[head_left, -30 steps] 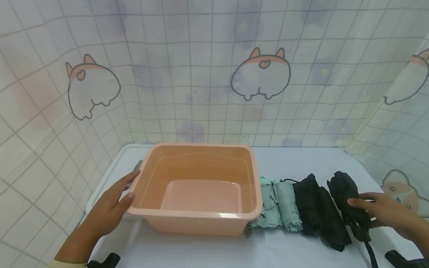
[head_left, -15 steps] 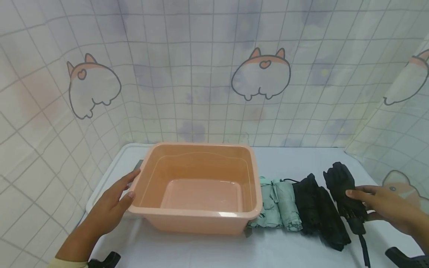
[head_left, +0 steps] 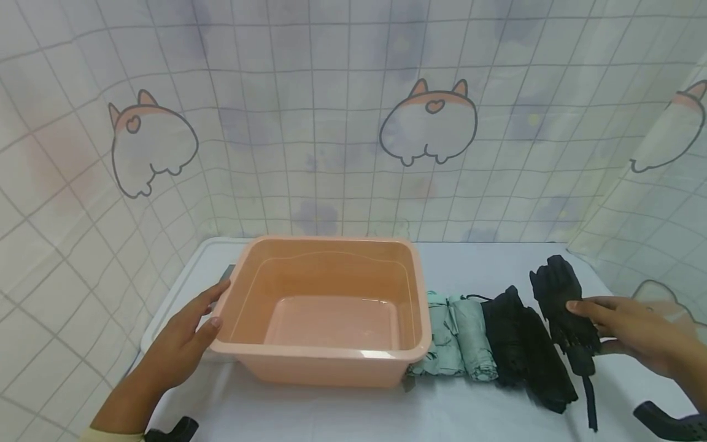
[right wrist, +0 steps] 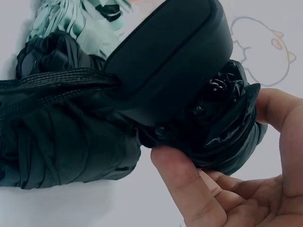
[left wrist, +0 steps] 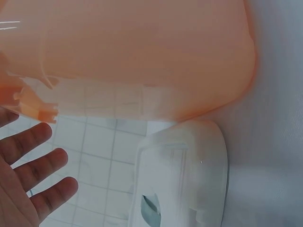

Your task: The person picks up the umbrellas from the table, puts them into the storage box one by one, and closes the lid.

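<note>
At the far left, the left hand (head_left: 182, 334) rests flat against the outer left wall of a peach plastic basin (head_left: 326, 365), fingers straight and spread, gripping nothing; the left wrist view shows the same open fingers (left wrist: 35, 172) beside the translucent orange wall. The basin sits on the white-covered desk (head_left: 486, 261), its inside bare. A white lid-like plastic piece (left wrist: 182, 172) lies on the desk just under the basin's left edge.

Right of the basin, touching its wall, lie two folded mint-green umbrellas (head_left: 458, 334) side by side, then a folded black umbrella (head_left: 525, 347) pressed against them.

Furthest right, the right hand (head_left: 624, 337) holds another black folded umbrella (head_left: 563, 301), fingers over the top and thumb beneath, curled around its body. It is raised off the desk and tilted, just beside the lying black one. Its fabric is dark, glossy and crumpled into loose folds, with a smooth matte black handle (right wrist: 170, 52) at the near end and a woven black strap (head_left: 590, 399) hanging down from it.
</note>
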Available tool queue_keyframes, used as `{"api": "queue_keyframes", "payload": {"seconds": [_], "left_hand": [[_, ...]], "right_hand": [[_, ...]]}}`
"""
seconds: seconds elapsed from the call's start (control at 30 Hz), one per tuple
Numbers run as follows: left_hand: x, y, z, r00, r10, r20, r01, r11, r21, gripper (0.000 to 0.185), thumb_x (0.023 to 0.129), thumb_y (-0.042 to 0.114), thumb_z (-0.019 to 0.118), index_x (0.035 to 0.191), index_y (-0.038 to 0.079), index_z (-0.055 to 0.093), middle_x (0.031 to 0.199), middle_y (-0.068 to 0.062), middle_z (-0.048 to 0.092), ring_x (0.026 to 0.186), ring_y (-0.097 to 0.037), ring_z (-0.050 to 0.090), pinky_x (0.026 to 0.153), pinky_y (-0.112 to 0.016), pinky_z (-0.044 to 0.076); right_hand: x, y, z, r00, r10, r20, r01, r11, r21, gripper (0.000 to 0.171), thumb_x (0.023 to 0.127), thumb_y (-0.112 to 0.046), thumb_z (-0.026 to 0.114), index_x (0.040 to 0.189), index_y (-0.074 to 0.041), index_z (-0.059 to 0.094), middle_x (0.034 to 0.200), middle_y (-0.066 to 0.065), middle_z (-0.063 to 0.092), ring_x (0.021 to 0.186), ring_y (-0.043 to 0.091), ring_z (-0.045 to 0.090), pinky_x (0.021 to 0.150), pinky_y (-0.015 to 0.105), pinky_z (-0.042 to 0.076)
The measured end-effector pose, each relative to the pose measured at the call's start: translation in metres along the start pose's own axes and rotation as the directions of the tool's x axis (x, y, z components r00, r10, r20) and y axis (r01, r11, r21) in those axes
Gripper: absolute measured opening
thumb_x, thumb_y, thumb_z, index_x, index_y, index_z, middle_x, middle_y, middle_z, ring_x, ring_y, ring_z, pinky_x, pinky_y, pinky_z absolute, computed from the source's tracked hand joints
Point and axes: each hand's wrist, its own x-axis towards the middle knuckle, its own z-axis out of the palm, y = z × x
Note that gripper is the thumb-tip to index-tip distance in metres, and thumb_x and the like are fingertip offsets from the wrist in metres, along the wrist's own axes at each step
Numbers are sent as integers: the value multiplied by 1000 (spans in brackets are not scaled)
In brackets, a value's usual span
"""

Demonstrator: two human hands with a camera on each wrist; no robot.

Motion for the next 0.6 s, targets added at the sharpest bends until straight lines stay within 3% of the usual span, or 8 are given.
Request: {"api": "queue_keyframes", "payload": {"seconds": [0.6], "left_hand": [[-1,-2,0,1000,-17,-2,17,1000,13,56,106,24,46,161,21,34,159,-17,40,125,-51,51,91,-79,37]], "right_hand": [[-1,-21,6,999,-25,36,23,999,40,94,108,-52,40,146,28,9,148,45,34,131,58,45,94,54,53]]}}
